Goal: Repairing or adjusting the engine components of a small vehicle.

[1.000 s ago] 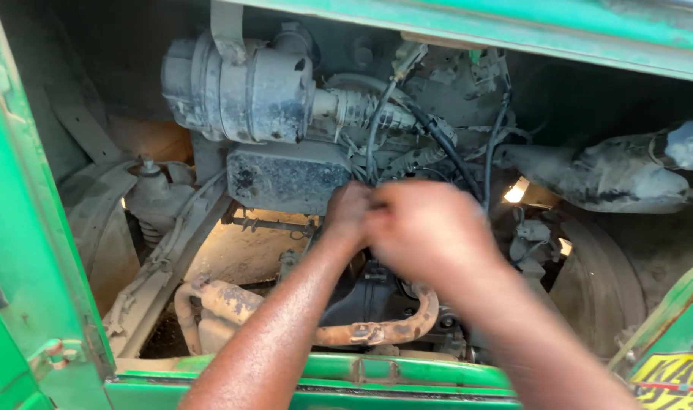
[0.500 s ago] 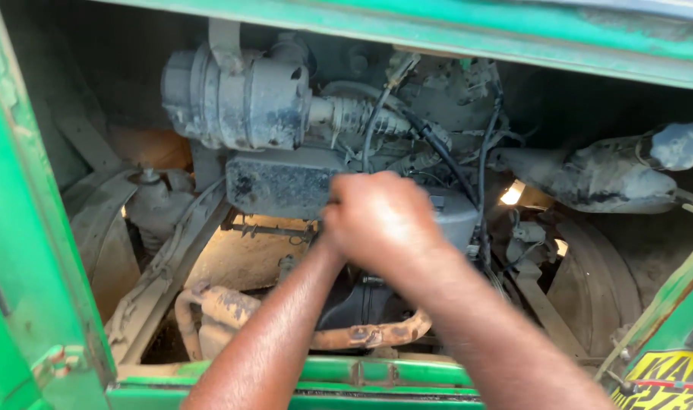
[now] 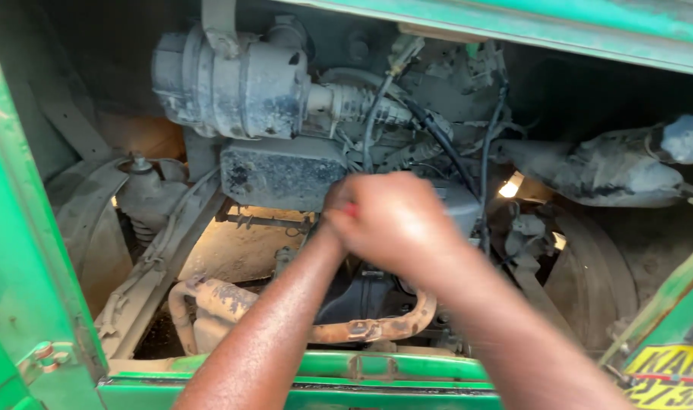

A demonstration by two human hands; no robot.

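Observation:
Both my hands meet in the middle of a dirty engine bay. My right hand point(image 3: 398, 225) is clenched in a fist in front of a grey engine housing point(image 3: 282, 175), and a sliver of a red tool handle point(image 3: 351, 210) shows at its left edge. My left hand point(image 3: 333, 203) is almost wholly hidden behind the right one; only its wrist and a few knuckles show. Black hoses point(image 3: 441, 140) run just above the hands.
A grey cylindrical canister point(image 3: 232, 83) sits at the upper left, a rusty bent pipe point(image 3: 361, 330) below the hands, and a dusty muffler-like part point(image 3: 604, 171) at the right. Green body panels point(image 3: 20, 250) frame the opening on the left, top and bottom.
My right hand has slid further over the left, which now shows less. Both stay at the same spot by the engine; the view has shifted slightly.

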